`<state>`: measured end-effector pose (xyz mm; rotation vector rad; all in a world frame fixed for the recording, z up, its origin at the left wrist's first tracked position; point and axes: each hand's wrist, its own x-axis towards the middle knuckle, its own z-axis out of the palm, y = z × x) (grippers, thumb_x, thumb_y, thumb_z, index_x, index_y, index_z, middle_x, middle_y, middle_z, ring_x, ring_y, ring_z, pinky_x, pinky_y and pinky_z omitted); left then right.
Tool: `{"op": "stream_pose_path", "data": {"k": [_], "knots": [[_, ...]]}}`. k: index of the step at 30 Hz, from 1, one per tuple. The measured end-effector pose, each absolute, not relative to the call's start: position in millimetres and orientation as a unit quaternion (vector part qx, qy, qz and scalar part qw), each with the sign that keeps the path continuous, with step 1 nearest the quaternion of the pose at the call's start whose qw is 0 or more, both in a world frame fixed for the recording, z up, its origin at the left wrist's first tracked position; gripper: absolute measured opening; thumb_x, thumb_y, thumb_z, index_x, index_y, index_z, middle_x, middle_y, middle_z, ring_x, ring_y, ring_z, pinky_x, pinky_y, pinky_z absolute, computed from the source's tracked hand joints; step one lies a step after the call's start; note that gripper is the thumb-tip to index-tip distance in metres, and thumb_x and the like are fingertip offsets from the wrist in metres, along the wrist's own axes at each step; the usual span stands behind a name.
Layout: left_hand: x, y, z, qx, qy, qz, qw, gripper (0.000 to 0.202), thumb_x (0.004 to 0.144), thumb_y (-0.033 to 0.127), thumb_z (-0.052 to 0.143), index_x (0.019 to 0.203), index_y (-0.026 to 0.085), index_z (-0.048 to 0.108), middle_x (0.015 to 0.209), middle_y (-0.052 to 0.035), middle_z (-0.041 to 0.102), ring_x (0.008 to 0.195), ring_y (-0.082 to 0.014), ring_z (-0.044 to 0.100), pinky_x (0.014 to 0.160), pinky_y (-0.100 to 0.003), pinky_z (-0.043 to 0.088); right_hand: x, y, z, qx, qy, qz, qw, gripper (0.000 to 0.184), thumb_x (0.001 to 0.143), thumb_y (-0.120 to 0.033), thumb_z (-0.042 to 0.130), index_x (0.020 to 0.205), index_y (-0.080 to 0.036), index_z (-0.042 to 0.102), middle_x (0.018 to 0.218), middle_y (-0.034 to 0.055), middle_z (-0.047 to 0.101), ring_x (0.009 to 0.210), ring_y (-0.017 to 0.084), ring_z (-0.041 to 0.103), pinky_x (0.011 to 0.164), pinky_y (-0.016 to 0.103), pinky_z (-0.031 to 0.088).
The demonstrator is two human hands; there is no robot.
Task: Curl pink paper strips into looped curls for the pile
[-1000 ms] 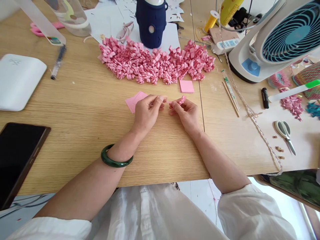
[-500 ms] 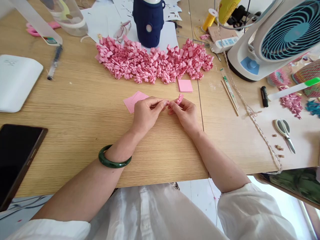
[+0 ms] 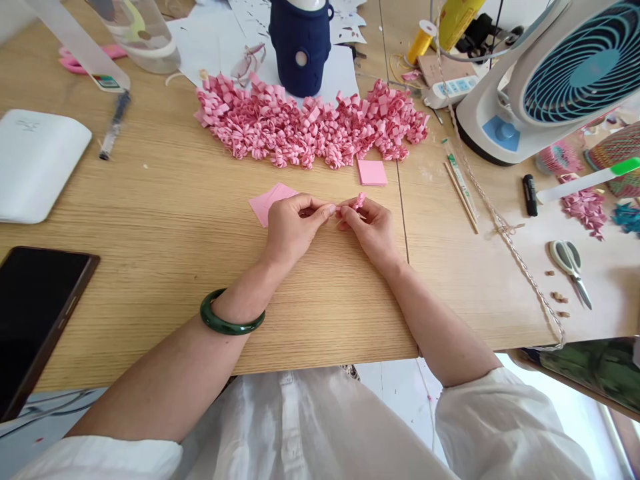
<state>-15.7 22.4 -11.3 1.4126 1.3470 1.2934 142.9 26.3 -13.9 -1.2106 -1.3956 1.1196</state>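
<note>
A small pink paper strip (image 3: 360, 201) is held between the two hands, just above the table (image 3: 325, 300), near the middle of its front half. Its curled end is gripped in the right hand (image 3: 373, 223), between thumb and fingers, while its thin end seems to be pinched by the thumb and forefinger of the left hand (image 3: 293, 223) (how firmly cannot be told). The fingertips of both hands are brought close together, and a green bangle (image 3: 233, 329) is worn on the left wrist.

Loose pink sheets (image 3: 263, 204) are partly covered by the left hand. Beyond the right hand, a small stack of pink squares (image 3: 372, 173) is set down just in front of a long heap of pink paper curls (image 3: 300, 127). Behind the heap, a dark blue cup (image 3: 300, 60) is stood upright. To the right, scissors (image 3: 570, 263) and a black marker (image 3: 530, 195) are laid out near a fan (image 3: 493, 127); at the far left, a phone (image 3: 43, 313) is placed.
</note>
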Motion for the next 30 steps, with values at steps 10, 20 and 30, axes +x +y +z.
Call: {"op": "stream_pose_path", "data": {"k": [10,20,30], "knots": [[-14.3,21.6,-8.5,0.510,0.530,0.514,0.441,0.007,0.077,0.020,0.081,0.072,0.018,0.077,0.075,-0.0011,0.077,0.070,-0.0137,0.069,0.072,-0.025,0.055,142.7,25.2,-10.7,-0.500,-0.576,0.455,0.460,0.018,0.087,-0.035,0.068,0.079,-0.018,0.068,0.076,-0.0019,0.065,0.065,0.009,0.059,0.066,0.025,0.048],[-15.7,23.0,-13.0,0.508,0.533,0.512,0.443,0.011,0.075,0.023,0.083,0.069,0.018,0.075,0.068,0.0005,0.074,0.064,-0.0125,0.063,0.061,-0.024,0.046,142.6,23.9,-8.7,-0.498,-0.576,0.457,0.459,0.020,0.087,-0.037,0.071,0.080,-0.019,0.068,0.079,-0.0008,0.067,0.067,0.010,0.059,0.068,0.027,0.049],[-16.8,22.2,-12.3,0.506,0.514,0.516,0.462,0.010,0.073,0.022,0.083,0.069,0.018,0.076,0.067,0.0017,0.074,0.063,-0.0116,0.062,0.061,-0.023,0.046,141.8,23.7,-9.2,-0.484,-0.569,0.470,0.470,0.014,0.082,-0.032,0.074,0.079,-0.018,0.070,0.080,-0.0001,0.070,0.070,0.010,0.060,0.067,0.026,0.048]]}}
